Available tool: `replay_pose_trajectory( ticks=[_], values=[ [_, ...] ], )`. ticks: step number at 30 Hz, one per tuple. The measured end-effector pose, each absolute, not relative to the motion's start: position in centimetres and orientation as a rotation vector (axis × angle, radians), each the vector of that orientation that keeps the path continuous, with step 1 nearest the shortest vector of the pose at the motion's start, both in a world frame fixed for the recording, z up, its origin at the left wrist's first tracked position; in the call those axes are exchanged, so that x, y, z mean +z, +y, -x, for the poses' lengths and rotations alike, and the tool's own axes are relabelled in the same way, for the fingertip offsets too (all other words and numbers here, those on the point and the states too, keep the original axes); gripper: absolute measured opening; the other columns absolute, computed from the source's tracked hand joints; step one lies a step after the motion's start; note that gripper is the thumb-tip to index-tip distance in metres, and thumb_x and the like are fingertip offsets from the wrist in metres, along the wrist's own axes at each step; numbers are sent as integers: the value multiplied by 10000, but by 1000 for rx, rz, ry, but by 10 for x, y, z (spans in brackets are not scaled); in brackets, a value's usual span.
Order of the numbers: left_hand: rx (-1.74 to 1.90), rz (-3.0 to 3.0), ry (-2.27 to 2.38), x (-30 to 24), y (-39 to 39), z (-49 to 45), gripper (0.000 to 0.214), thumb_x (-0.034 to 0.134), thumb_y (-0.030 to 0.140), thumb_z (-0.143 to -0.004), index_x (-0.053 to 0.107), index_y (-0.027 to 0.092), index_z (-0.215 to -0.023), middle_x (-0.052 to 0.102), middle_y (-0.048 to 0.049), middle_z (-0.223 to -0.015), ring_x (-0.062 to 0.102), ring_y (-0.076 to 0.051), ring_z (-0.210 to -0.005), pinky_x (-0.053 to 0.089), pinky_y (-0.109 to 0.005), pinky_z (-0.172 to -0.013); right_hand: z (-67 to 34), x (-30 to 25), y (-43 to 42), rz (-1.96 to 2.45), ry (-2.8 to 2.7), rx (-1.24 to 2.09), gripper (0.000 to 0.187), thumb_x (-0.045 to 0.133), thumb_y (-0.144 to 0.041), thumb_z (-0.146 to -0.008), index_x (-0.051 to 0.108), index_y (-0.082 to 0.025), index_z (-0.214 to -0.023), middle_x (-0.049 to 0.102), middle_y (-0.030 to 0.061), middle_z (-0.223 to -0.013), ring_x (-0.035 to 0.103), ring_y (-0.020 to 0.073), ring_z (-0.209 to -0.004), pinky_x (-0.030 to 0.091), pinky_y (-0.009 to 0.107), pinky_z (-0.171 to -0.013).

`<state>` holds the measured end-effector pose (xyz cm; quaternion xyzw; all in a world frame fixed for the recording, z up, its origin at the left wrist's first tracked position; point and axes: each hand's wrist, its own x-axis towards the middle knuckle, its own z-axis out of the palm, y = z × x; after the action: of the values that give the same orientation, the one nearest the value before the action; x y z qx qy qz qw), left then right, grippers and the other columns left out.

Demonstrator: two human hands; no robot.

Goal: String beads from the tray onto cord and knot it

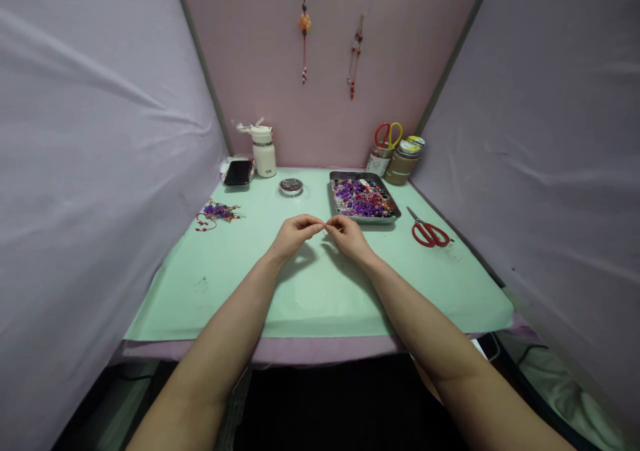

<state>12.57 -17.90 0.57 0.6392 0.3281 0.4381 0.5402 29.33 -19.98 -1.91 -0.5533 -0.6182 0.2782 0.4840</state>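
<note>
Hands meet over the middle of the table in the head view, the only view there is. The left hand (295, 232) and the right hand (351, 235) come in from the near edge on bare forearms, and their fingertips touch each other. On both hands the thumb and forefinger are pinched together and the other fingers are curled under. Between the two pinches sits a tiny piece (325, 225). It looks pale and very fine, and it is too small to say whether it is a bead, a thread or both. It is held just above the green mat (310, 291), near the bead tray.

The metal bead tray (371, 220) lies just beyond the right hand, filled with purple, clear and dark beads. Red scissors (429, 233) lie flat on the mat to the right of the tray, apart from it. A small round tin (291, 186) sits beyond the left hand. A beaded piece on red cord (217, 212) lies at the left edge of the mat. In the far left corner a black phone (238, 172) lies beside a white bottle (264, 151). In the far right corner stand two jars (395, 163), one holding red-and-yellow scissors (388, 133). Two beaded ornaments (305, 24) hang on the pink back wall.
</note>
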Motion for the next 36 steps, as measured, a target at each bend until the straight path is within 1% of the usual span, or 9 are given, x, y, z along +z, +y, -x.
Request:
replay_pose_trajectory(
  ticks=[4, 9, 14, 20, 22, 24, 28, 31, 36],
  values=[
    [1041, -1480, 901, 4, -176, -127, 244, 721, 396, -636, 714, 181, -751, 623, -5, -667, 446, -98, -594, 366, -238, -555, -295, -19, -200, 1295, -1567, 441, 110, 557, -295, -792, 587, -198, -834, 576, 48, -885, 538, 181, -815, 428, 341, -793],
    [984, -1415, 1026, 3, -174, -127, 228, 708, 378, -624, 710, 179, -734, 658, -27, -719, 478, -104, -624, 348, -218, -529, -290, -13, -207, 1114, -1658, 169, 58, 534, -219, -822, 575, -203, -860, 545, 69, -909, 535, 195, -862, 449, 353, -808],
    [940, -1311, 1031, 0, -172, -124, 225, 713, 368, -612, 702, 183, -740, 647, -24, -727, 496, -104, -632, 355, -217, -534, -282, -14, -215, 994, -1874, 103, 181, 523, -165, -821, 603, -223, -972, 513, 90, -1026, 526, 216, -976, 450, 379, -855],
    [867, -1229, 1009, 0, -173, -123, 245, 719, 389, -621, 692, 184, -752, 621, -13, -688, 519, -107, -624, 342, -223, -528, -278, -21, -214, 1026, -2060, 24, 373, 478, -39, -771, 652, -260, -1017, 495, 80, -1112, 494, 201, -985, 437, 344, -821],
    [854, -1206, 994, 0, -173, -124, 242, 731, 382, -612, 688, 182, -741, 618, -11, -675, 505, -98, -591, 325, -226, -511, -278, -20, -214, 1068, -2093, 1, 368, 482, -52, -781, 660, -274, -1014, 501, 76, -1134, 488, 209, -1000, 426, 338, -803],
    [851, -1188, 979, 1, -173, -124, 232, 739, 366, -603, 680, 176, -724, 602, -6, -649, 477, -86, -552, 298, -226, -487, -276, -18, -216, 1119, -2092, 18, 290, 493, -110, -811, 667, -272, -979, 520, 69, -1131, 487, 217, -995, 418, 339, -792],
    [849, -1159, 948, 1, -174, -124, 220, 740, 340, -598, 662, 163, -702, 564, 8, -605, 443, -70, -513, 279, -221, -466, -271, -10, -222, 1205, -1999, 209, 165, 512, -246, -849, 657, -259, -925, 583, 48, -1039, 504, 213, -939, 427, 336, -793],
    [855, -1134, 917, 0, -175, -124, 213, 738, 305, -586, 659, 153, -713, 595, -9, -649, 478, -81, -541, 320, -220, -477, -266, -7, -227, 1172, -2007, 302, 154, 510, -265, -847, 656, -257, -898, 608, 37, -1011, 517, 210, -929, 433, 334, -791],
    [903, -1033, 936, -6, -170, -124, 262, 763, 320, -571, 651, 155, -742, 598, -13, -627, 509, -102, -550, 355, -235, -482, -257, -8, -233, 1004, -2220, 209, 225, 458, -233, -870, 669, -244, -794, 632, 43, -951, 529, 206, -893, 433, 350, -792]
  ],
)
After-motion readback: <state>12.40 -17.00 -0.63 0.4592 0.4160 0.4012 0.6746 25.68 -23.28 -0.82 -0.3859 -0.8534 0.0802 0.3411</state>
